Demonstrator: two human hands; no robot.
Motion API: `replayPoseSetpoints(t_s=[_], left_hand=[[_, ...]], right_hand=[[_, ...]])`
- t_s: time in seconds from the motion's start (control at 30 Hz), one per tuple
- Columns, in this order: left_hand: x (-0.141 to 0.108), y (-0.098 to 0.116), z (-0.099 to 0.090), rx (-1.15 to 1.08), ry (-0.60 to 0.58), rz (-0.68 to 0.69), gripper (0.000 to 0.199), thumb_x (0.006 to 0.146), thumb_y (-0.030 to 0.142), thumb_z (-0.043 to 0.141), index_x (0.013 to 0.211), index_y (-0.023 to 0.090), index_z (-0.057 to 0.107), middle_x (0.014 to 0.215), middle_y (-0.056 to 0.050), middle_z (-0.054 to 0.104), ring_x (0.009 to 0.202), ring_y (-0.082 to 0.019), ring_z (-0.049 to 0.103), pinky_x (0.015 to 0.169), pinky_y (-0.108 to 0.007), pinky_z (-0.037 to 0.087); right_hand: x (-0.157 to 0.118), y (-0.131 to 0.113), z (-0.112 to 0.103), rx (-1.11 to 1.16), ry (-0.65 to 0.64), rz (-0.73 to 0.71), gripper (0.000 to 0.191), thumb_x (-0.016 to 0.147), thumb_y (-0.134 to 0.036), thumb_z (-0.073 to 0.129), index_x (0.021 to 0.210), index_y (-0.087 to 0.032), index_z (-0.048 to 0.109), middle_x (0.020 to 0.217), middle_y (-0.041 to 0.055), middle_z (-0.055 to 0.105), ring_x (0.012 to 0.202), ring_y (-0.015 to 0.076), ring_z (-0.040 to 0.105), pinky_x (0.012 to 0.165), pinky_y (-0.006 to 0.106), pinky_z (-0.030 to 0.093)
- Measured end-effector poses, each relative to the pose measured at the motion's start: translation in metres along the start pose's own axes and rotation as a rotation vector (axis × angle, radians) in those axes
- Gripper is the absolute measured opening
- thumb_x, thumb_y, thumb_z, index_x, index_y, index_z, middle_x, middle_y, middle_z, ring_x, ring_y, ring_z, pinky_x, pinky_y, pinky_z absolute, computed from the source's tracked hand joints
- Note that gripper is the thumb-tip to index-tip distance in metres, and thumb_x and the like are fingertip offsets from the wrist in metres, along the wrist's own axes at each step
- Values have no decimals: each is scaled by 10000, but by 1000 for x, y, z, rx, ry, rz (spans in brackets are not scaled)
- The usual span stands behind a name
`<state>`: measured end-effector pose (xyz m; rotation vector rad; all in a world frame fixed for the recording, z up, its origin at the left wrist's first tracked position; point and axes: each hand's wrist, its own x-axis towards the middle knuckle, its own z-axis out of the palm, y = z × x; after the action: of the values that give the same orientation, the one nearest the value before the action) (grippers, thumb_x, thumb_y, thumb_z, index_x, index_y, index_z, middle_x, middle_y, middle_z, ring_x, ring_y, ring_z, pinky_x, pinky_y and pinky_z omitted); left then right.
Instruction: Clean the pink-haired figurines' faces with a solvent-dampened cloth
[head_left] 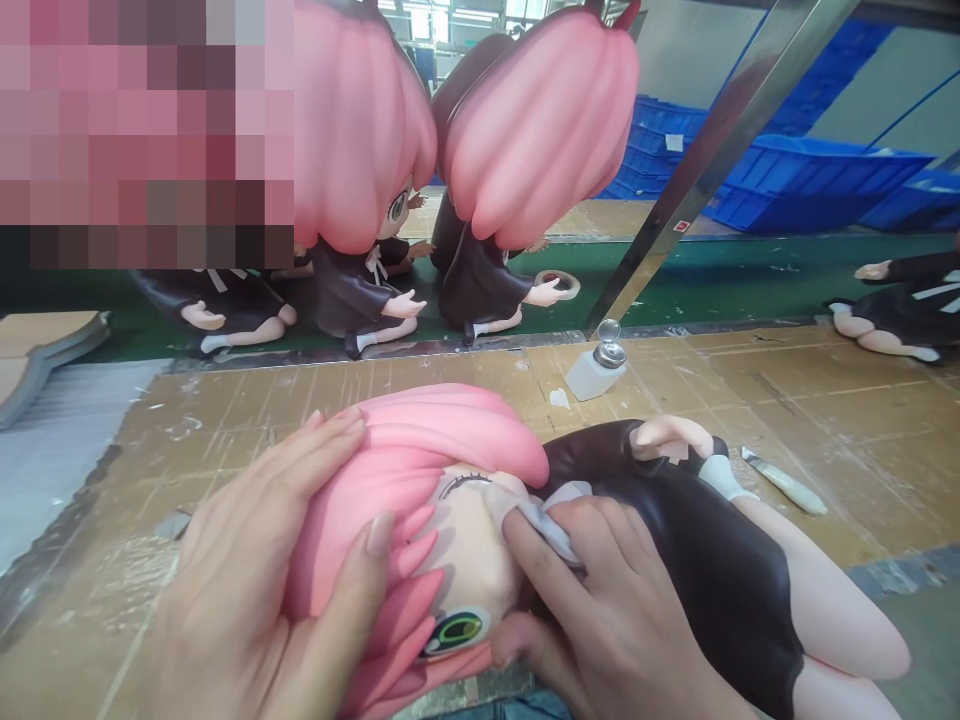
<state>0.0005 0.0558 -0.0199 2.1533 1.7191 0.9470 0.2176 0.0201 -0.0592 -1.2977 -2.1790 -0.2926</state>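
A large figure with pink hair (465,430) and a black dress (690,550) lies on its side across the bench, head to the left. My left hand (262,560) is spread over the pink hair, thumb on the fringe, holding the head. My right hand (592,590) pinches a white cloth (551,515) and presses it on the figure's face (476,540), near the cheek. One green eye (457,632) shows below; the other eye is mostly out of sight under its lashes.
Behind the figure stand a white bottle with a metal cap (596,372) and a knife-like tool (784,482). More pink-haired figures (360,130) sit on a green belt (690,285). A metal post (697,180) rises before blue crates (810,185).
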Motion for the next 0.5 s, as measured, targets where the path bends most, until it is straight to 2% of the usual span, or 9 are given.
replayPoseSetpoints(t_s=[0.17, 0.33, 0.43, 0.5], left_hand=[[0, -4, 2, 2, 61, 47, 523, 882, 446, 493, 1394, 526, 422, 1450, 101, 522, 1334, -356, 494, 1127, -628, 378], [1, -5, 3, -30, 85, 55, 479, 879, 483, 537, 1356, 444, 514, 1413, 44, 578, 1297, -363, 528, 1098, -607, 385], [2, -4, 2, -43, 59, 49, 435, 918, 478, 522, 1343, 388, 534, 1406, 14, 589, 1286, -346, 542, 1109, -597, 371], [1, -3, 1, -106, 77, 52, 434, 929, 454, 534, 1351, 355, 533, 1429, 3, 572, 1306, -326, 531, 1137, -564, 363]], right_hand=[[4, -3, 3, 55, 36, 28, 475, 982, -540, 480, 1194, -146, 639, 920, 85, 577, 835, 233, 480, 744, 362, 386], [2, 1, 2, 54, 20, 59, 484, 1006, -532, 406, 1204, -145, 619, 903, 91, 574, 800, 233, 477, 683, 361, 410], [-11, 6, -8, 204, 45, 94, 481, 1020, -493, 386, 1249, -122, 588, 886, 91, 552, 771, 217, 501, 630, 345, 451], [-21, 7, -20, 364, 93, 175, 458, 1022, -449, 410, 1351, -156, 536, 980, 114, 581, 848, 226, 570, 662, 345, 507]])
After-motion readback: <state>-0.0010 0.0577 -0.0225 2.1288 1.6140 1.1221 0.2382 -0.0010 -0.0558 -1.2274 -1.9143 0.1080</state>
